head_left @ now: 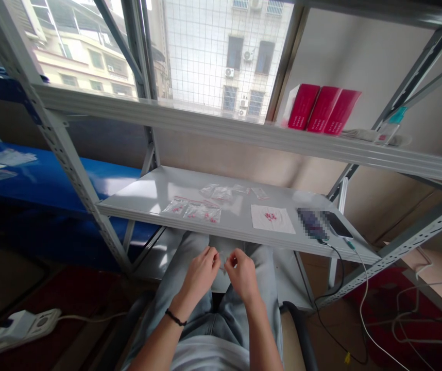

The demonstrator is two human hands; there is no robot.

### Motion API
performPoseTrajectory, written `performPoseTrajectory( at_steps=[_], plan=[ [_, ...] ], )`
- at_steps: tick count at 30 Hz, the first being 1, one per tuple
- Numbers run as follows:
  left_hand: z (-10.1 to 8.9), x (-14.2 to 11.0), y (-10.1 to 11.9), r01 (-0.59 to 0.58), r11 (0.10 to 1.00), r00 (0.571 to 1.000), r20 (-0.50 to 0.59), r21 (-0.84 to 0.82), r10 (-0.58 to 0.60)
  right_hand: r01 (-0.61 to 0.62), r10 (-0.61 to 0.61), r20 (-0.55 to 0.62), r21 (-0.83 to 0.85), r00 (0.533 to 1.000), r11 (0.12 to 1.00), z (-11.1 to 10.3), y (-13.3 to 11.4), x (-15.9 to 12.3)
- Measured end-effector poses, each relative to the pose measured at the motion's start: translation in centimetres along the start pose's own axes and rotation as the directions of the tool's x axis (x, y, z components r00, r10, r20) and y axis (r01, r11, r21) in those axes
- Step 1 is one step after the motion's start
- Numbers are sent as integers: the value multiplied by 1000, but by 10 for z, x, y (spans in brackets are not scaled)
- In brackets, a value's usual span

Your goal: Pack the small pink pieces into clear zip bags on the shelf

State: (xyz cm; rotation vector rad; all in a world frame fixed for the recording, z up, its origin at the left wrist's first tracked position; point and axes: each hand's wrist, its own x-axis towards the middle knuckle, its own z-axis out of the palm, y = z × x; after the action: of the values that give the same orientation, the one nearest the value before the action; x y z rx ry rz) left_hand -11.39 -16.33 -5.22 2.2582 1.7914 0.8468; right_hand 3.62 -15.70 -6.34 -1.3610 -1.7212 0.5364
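Clear plastic piece [223,260], too small to make out fully, pinched above the lap between left hand [202,274] and right hand [243,275]. Both hands nearly closed, fingertips [215,256] gathered on it, the two hands almost touching. Black bracelet [175,318] around the left wrist. Just ahead, on a grey steel shelf [136,203], small zip bags [192,210] with red contents in two loose rows; to their right, a white tissue [272,218] with red bits, a blurred object [311,223], and a black phone [337,224] with a cable. Higher up, three red boxes [323,108] on the next shelf.
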Motion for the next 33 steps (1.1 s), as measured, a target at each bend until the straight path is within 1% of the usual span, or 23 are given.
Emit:
performPoseTrajectory(
  at_steps=[2, 4, 5, 7, 9, 11, 13, 14, 15, 17, 18, 19, 20, 22, 23, 24, 25, 26, 27, 28, 29, 31, 33],
  plan=[
    [-10, 1, -1, -17, 1000, 999, 52, 14, 16, 82, -87, 115, 49, 990, 995, -7, 2, 0],
    [-19, 2, 0, -37, 999, 995, 95, 23, 34, 182, -194, 238, 71, 952, 981, -15, 2, -2],
    [-23, 2, 1, -48, 999, 992, 115, 25, 45, 214, -220, 285, 54, 933, 975, -18, 1, -2],
    [-28, 3, 6, -80, 997, 986, 148, 17, 77, 218, -194, 333, -34, 923, 975, -22, -2, -4],
    [-30, 3, 13, -108, 994, 984, 142, -24, 110, 172, -117, 324, -147, 939, 974, -24, -5, -4],
    [-28, 0, 22, -103, 988, 991, 70, -116, 112, 121, -57, 276, -222, 960, 968, -24, -8, -4],
    [-22, -6, 28, -61, 962, 998, -5, -266, 61, 84, -36, 218, -217, 975, 973, -23, -8, -3],
    [-19, -10, 29, -23, 932, 1000, 6, -362, 27, 66, -31, 190, -183, 981, 981, -24, -7, -2],
    [-15, -14, 30, 32, 884, 998, 67, -467, -1, 41, -20, 155, -137, 988, 990, -24, -6, -2],
    [-4, -22, 28, 192, 721, 962, 272, -666, -5, -32, 34, 76, -17, 997, 999, -26, -4, -2],
    [1, -24, 27, 275, 603, 935, 354, -749, 13, -71, 69, 38, 51, 997, 996, -26, -4, -2],
    [7, -24, 26, 336, 456, 920, 390, -824, 27, -104, 104, 7, 121, 995, 987, -26, -5, -3],
    [13, -23, 26, 363, 282, 924, 382, -888, 16, -126, 131, -14, 192, 991, 973, -25, -6, -3],
    [21, -16, 29, 316, -98, 942, 324, -944, -90, -135, 151, -22, 324, 988, 936, -21, -11, -5],
    [23, -10, 31, 269, -259, 936, 315, -928, -157, -129, 147, -17, 382, 989, 915, -17, -13, -7],
    [24, -4, 33, 222, -376, 921, 320, -900, -222, -122, 143, -13, 442, 990, 889, -12, -14, -9],
    [24, 2, 36, 182, -440, 903, 326, -880, -279, -117, 152, -26, 513, 988, 850, -7, -15, -11],
    [23, 7, 38, 147, -451, 888, 318, -880, -331, -115, 189, -62, 598, 980, 793, 0, -15, -13],
    [21, 11, 41, 113, -417, 880, 285, -902, -379, -110, 254, -108, 693, 961, 712, 7, -14, -16],
    [18, 14, 42, 82, -347, 879, 232, -934, -416, -103, 340, -141, 786, 930, 609, 14, -12, -18],
    [16, 16, 44, 64, -255, 883, 173, -965, -436, -96, 429, -146, 864, 892, 494, 21, -10, -19],
    [12, 15, 45, 75, -46, 906, 88, -996, -415, -109, 547, -66, 954, 835, 281, 33, -6, -21],
    [12, 12, 45, 119, 154, 932, 57, -981, -359, -160, 556, 45, 974, 830, 159, 42, -3, -22]
  ],
)
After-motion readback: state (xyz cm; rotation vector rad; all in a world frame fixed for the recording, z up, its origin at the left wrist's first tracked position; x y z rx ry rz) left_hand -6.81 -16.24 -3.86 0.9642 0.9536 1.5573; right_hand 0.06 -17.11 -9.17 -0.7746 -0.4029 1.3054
